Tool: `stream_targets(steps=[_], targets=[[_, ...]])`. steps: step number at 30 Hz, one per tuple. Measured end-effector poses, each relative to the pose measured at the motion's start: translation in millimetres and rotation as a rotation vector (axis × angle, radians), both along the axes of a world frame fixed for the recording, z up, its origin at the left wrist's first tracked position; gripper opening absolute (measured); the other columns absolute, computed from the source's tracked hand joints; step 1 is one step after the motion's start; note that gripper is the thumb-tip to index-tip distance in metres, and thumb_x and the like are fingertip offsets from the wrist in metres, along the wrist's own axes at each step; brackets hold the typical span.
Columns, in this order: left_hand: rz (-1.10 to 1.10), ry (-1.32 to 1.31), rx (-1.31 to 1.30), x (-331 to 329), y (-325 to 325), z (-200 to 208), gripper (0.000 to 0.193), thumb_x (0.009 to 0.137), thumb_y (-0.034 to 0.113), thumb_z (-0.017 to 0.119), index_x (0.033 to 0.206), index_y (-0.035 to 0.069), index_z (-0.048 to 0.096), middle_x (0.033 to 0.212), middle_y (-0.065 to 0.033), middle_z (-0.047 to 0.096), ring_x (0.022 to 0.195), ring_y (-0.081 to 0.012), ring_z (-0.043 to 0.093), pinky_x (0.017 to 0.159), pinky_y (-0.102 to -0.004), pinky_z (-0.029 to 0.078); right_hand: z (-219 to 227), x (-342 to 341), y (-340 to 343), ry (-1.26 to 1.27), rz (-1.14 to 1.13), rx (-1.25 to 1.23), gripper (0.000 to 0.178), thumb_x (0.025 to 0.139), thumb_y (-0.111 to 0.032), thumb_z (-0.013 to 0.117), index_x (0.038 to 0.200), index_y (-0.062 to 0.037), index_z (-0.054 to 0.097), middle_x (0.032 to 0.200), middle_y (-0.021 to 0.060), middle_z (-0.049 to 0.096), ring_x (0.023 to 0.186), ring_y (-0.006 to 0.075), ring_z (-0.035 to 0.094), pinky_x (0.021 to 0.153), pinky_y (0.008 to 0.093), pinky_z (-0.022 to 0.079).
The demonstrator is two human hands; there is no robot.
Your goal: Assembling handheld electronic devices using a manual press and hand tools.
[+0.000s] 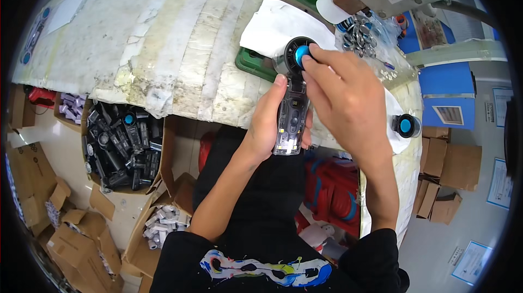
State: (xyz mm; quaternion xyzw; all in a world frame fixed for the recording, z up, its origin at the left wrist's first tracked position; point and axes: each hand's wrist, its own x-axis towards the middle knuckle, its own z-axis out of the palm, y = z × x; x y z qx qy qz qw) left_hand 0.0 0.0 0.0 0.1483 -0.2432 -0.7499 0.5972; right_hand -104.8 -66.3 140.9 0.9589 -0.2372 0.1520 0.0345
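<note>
My left hand (268, 124) grips the clear, smoke-tinted handle of a small hand-held fan (292, 116) and holds it upright over the table edge. The fan's round black head has a blue hub (300, 56) in its middle. My right hand (348, 94) reaches over from the right, and its fingertips press on that blue hub. A second round black fan head with a blue centre (405, 125) lies on the table to the right, apart from both hands.
A worn, tape-covered table (163, 37) spreads ahead, with a white cloth (272, 26) over a green press base (251, 64). Shiny metal discs (357, 34) lie by the machine. Cardboard boxes hold several black fan bodies (121, 146) and white parts (163, 221) at lower left.
</note>
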Motion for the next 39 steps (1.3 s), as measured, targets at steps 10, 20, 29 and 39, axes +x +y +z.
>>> stream_targets(steps=[10, 20, 29, 39], targets=[[0.298, 0.065, 0.220, -19.3, 3.7, 45.8, 0.055, 0.100, 0.045, 0.020, 0.116, 0.002, 0.051, 0.076, -0.0098, 0.061, 0.052, -0.0152, 0.060, 0.047, -0.0253, 0.051, -23.2, -1.0, 31.1, 0.044, -0.181, -0.277, 0.047, 0.067, 0.000, 0.062, 0.115, 0.0005, 0.061, 0.125, 0.0123, 0.058, 0.110, 0.0236, 0.056, 0.087, 0.0382, 0.043], [-0.068, 0.411, 0.241, 6.8, 12.7, 59.0, 0.065, 0.097, 0.056, 0.023, 0.115, 0.001, 0.053, 0.067, -0.0114, 0.058, 0.045, -0.0205, 0.057, 0.039, -0.0295, 0.047, -23.3, -20.5, 8.7, -0.503, -0.046, 0.362, 0.035, 0.084, -0.008, 0.057, 0.119, -0.0011, 0.059, 0.124, 0.0165, 0.057, 0.115, 0.0302, 0.055, 0.095, 0.0396, 0.042], [-0.252, 0.663, 0.098, -2.3, 44.1, 95.1, 0.074, 0.098, 0.055, 0.014, 0.132, -0.005, 0.040, 0.070, -0.0172, 0.055, 0.042, -0.0256, 0.054, 0.036, -0.0320, 0.045, -5.9, -7.0, 23.6, -0.910, -0.163, 1.150, 0.049, 0.101, -0.040, 0.034, 0.119, -0.0012, 0.057, 0.094, 0.0025, 0.059, 0.082, 0.0088, 0.051, 0.078, 0.0225, 0.040], [-0.050, 0.153, 0.172, -21.2, 52.8, 95.2, 0.071, 0.097, 0.058, 0.014, 0.101, -0.003, 0.050, 0.061, -0.0159, 0.055, 0.039, -0.0229, 0.056, 0.033, -0.0300, 0.047, -5.5, -17.6, 37.6, -0.952, -0.086, 1.196, 0.043, 0.089, -0.027, 0.062, 0.120, 0.0009, 0.053, 0.097, 0.0082, 0.062, 0.088, 0.0149, 0.061, 0.077, 0.0261, 0.050]])
